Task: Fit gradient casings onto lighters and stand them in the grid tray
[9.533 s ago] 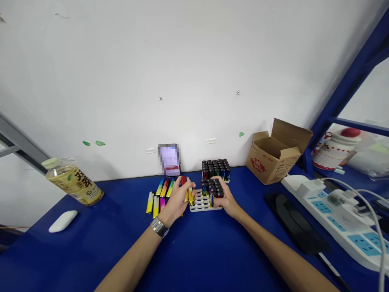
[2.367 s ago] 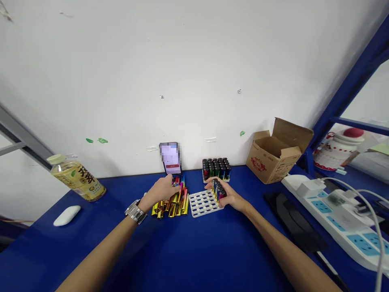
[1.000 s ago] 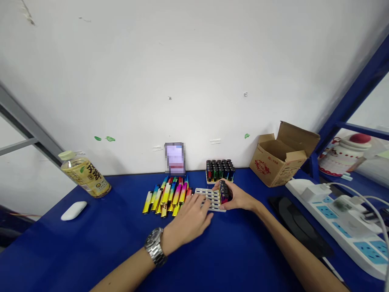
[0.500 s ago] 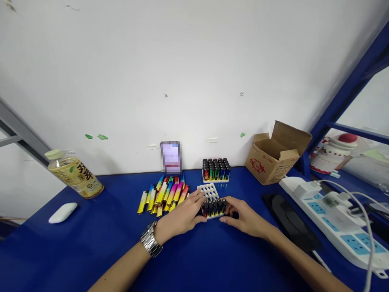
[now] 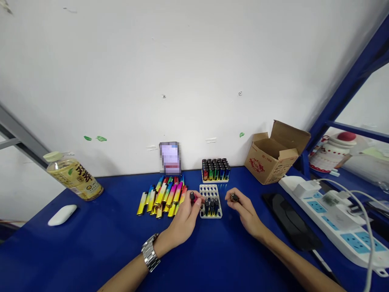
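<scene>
Just left of a white tray with holes, my left hand is closed around a lighter with a black top. To the right of that tray, my right hand pinches another lighter, its top end showing; the fingers hide most of it. Three black-topped lighters stand upright in the tray's near part, and bare holes show behind them. Loose lighters with gold, pink and blue bodies lie heaped left of my left hand.
Against the wall stands a second tray full of upright lighters. A phone with a lit screen leans there too. At right are an open carton, a black phone and a power strip. A bottle and white case are left.
Both hands have lifted away from the tray's sides, each now with a lighter from the end of the near row. That row has gone from several lighters to three.
</scene>
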### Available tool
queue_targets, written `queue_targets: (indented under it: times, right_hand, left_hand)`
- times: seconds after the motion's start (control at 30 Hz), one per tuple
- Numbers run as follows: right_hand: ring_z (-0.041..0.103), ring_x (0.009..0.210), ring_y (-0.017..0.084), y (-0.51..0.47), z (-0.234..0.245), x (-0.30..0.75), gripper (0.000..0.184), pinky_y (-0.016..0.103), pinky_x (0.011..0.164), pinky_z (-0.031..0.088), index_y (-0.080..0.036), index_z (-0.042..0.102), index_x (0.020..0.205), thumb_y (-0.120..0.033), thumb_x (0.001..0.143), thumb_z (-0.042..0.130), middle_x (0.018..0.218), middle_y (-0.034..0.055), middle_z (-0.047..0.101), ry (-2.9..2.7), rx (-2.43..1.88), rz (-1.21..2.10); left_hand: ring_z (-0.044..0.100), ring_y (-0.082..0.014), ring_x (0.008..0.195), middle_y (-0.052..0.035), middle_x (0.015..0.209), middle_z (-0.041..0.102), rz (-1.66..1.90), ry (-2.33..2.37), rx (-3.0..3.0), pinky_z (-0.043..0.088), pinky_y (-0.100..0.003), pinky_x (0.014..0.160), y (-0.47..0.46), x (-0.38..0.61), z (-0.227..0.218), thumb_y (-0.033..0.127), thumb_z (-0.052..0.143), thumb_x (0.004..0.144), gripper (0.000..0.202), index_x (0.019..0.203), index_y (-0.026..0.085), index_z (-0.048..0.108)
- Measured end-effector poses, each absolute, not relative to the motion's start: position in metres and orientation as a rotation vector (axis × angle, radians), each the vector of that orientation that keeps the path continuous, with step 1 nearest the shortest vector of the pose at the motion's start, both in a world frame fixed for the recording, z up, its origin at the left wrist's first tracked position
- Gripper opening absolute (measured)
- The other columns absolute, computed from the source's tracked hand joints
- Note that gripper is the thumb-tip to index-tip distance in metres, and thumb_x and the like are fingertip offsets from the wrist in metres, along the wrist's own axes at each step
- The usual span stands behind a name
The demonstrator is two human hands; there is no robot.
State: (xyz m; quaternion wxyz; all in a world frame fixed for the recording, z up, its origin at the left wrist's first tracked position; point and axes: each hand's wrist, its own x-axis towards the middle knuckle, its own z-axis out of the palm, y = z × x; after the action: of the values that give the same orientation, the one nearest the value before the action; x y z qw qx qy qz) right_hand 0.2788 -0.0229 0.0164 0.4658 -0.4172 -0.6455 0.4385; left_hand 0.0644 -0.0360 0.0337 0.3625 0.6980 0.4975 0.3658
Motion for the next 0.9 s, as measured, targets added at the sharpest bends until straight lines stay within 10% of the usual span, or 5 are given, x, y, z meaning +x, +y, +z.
queue_targets:
  times: [0.17,0.37,0.63,0.77,0.9]
  right_hand:
    - [0.043,0.060,0.015,-0.026,0.023,0.268,0.017,0.028,0.060,0.037,-0.021,0.059,0.088,-0.026,0.073,0.063,0.061,-0.0032,0.043,-1.964,-1.128,0.886]
    - [0.044,0.061,0.015,-0.026,0.031,0.264,0.012,0.027,0.058,0.036,-0.020,0.056,0.084,-0.032,0.082,0.055,0.068,-0.0011,0.047,-1.838,-1.033,0.811]
    - [0.033,0.051,0.010,-0.028,0.024,0.259,0.007,0.023,0.049,0.029,-0.022,0.047,0.072,-0.023,0.071,0.054,0.056,-0.0062,0.038,-1.901,-1.149,0.749]
    - [0.036,0.046,0.011,-0.028,0.024,0.250,0.028,0.023,0.048,0.027,-0.022,0.058,0.092,-0.032,0.067,0.068,0.053,-0.0068,0.043,-1.999,-1.227,0.729]
    - [0.043,0.048,0.012,-0.025,0.026,0.246,0.016,0.024,0.049,0.029,-0.020,0.058,0.069,-0.033,0.078,0.059,0.054,-0.0016,0.051,-2.027,-1.188,0.638]
  left_hand:
    - [0.051,-0.0140,0.062,0.0020,0.069,0.052,0.870,1.385,1.862,0.044,-0.027,0.061,-0.034,0.065,0.042,0.026,0.044,0.084,0.011,0.092,0.021,0.050]
    - [0.059,-0.0194,0.090,-0.0063,0.101,0.062,0.776,1.182,2.087,0.046,-0.031,0.080,-0.032,0.069,0.040,0.032,0.053,0.084,0.022,0.102,0.021,0.057]
    - [0.051,-0.0126,0.057,0.0035,0.061,0.052,1.122,1.381,1.704,0.041,-0.024,0.056,-0.029,0.063,0.047,0.038,0.047,0.084,0.019,0.079,0.020,0.050]
    - [0.054,-0.0165,0.057,0.0017,0.058,0.055,0.751,1.562,1.821,0.041,-0.028,0.057,-0.028,0.050,0.049,0.042,0.048,0.082,0.023,0.081,0.019,0.055]
    - [0.060,-0.0210,0.064,-0.0023,0.064,0.060,0.410,1.702,1.982,0.041,-0.030,0.058,-0.034,0.045,0.044,0.040,0.051,0.081,0.021,0.082,0.019,0.057]
